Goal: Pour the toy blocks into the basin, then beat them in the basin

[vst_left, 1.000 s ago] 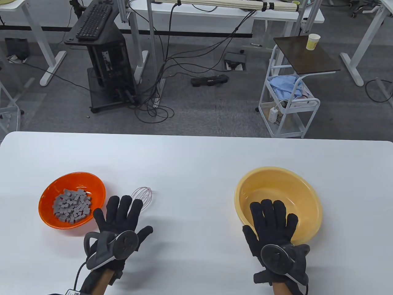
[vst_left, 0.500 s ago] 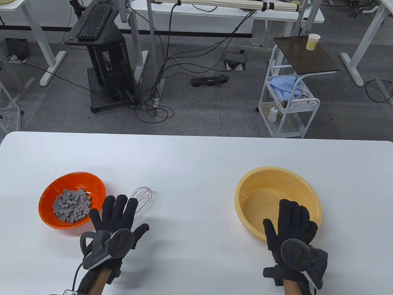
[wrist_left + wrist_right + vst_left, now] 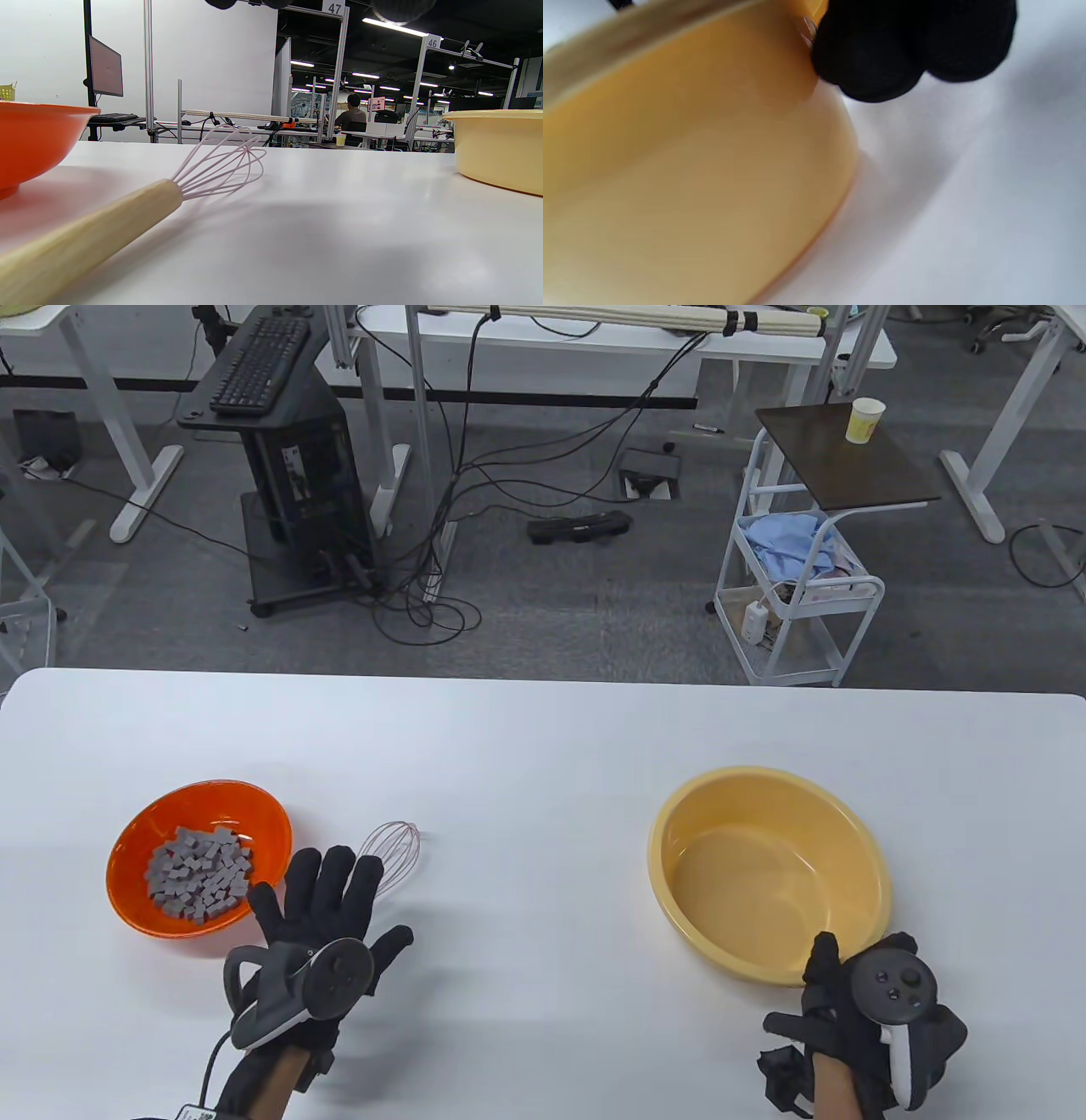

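An orange bowl point(image 3: 273, 813) at the table's left holds a heap of grey toy blocks point(image 3: 200, 872). Right of it lies a whisk point(image 3: 392, 846) with pink wires; my left hand point(image 3: 327, 886) is spread flat, fingers straight, over its wooden handle point(image 3: 97, 228). The empty yellow basin point(image 3: 679, 823) stands at the right. My right hand point(image 3: 853, 984) is at its near right rim, thumb on the rim. In the right wrist view its curled fingers point(image 3: 908, 46) lie against the basin's outer wall point(image 3: 691, 169) just under the rim.
The white table point(image 3: 543, 763) stretches between bowl and basin. Beyond its far edge are a floor with cables, a computer stand and a white cart point(image 3: 797, 585). From the left wrist view the basin point(image 3: 496, 148) rises at the right, the orange bowl point(image 3: 38, 144) at the left.
My right hand has drawn back from over the basin's inside to its near right rim, turned on edge, and curled onto the rim. My left hand has barely shifted over the whisk handle.
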Motion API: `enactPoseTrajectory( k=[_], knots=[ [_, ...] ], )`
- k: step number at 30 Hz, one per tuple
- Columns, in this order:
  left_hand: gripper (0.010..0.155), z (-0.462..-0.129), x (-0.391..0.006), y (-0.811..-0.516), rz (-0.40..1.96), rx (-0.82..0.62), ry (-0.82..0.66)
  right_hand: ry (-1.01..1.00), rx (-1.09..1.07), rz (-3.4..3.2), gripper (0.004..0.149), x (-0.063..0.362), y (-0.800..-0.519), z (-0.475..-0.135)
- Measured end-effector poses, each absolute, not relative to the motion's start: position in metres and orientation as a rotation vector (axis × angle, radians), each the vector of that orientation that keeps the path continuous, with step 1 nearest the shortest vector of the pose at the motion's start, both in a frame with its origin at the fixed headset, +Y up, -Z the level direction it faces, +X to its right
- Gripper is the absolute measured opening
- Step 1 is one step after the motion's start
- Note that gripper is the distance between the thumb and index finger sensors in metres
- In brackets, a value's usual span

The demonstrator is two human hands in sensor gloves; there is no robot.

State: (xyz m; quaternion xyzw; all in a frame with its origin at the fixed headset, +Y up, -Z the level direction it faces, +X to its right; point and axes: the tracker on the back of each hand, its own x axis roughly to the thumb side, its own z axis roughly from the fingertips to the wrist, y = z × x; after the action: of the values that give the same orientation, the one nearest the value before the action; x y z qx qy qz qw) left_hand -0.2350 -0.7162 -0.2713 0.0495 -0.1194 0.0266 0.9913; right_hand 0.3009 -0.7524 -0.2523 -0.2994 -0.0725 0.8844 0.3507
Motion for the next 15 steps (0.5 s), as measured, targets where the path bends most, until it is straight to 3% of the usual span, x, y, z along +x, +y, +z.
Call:
enactPoseTrajectory(
  k=[5, 15],
  knots=[
    [0.079, -0.271, -0.234, -0.717, 0.052, 0.102, -0.240, -0.273, -0.752, 2.205, 0.071, 0.302, -0.751, -0.250],
    [0.079, -0.271, -0.236, -0.716, 0.058, 0.110, -0.231, -0.270, -0.462, 2.136, 0.069, 0.261, -0.728, -0.254]
  ],
)
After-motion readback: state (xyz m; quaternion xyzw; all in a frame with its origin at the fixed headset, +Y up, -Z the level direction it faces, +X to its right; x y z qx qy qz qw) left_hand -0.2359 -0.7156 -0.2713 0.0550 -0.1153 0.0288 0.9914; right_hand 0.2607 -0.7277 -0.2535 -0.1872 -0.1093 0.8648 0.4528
